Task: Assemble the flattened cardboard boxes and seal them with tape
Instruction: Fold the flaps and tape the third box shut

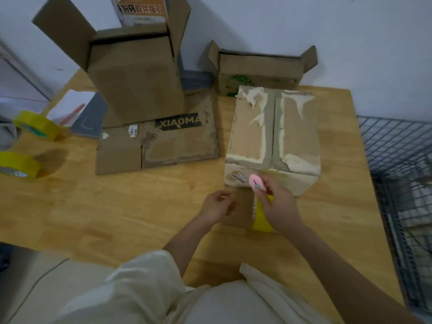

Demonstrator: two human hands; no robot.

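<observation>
Cutting tape: our right hand (279, 204) grips the pink cutter (256, 182) and yellow tape roll (263, 216) against the box (273, 141) just ahead; left hand (216, 205), loosely curled and empty, waits beside it on the worktop (117, 206).

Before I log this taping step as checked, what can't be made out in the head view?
- Tape seam on the near face of the closed box: covered by the right hand gripping the pink cutter.
- Cutter blade: too small to tell whether it is out.
- Left hand: blurred; whether the fingers pinch anything is unclear.
- Near tape roll: cut off by the left edge.
- Tall open box: inside not visible.
</observation>
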